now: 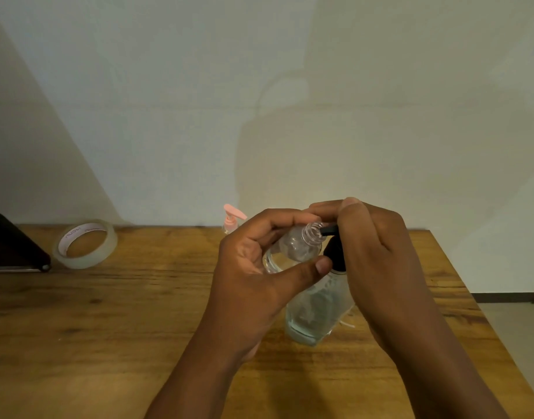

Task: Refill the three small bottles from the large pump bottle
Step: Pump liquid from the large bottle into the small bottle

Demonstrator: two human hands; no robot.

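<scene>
My left hand (pixel 259 267) grips a small clear bottle (pixel 300 246), uncapped and tilted, with its threaded neck right at the black nozzle of the large pump bottle (pixel 314 313). That large clear bottle stands on the wooden table (pixel 108 328) with a little clear liquid at its bottom. My right hand (pixel 377 255) lies over the black pump head, fingers curled on it. Behind my left hand stands another small bottle with a pink pump (pixel 232 219), mostly hidden. Part of another clear container shows just under the held bottle; I cannot tell what it is.
A roll of clear tape (pixel 85 244) lies at the back left of the table. A dark object (pixel 14 249) sits at the far left edge. A pale wall rises directly behind the table. The table's right edge drops to the floor (pixel 513 328).
</scene>
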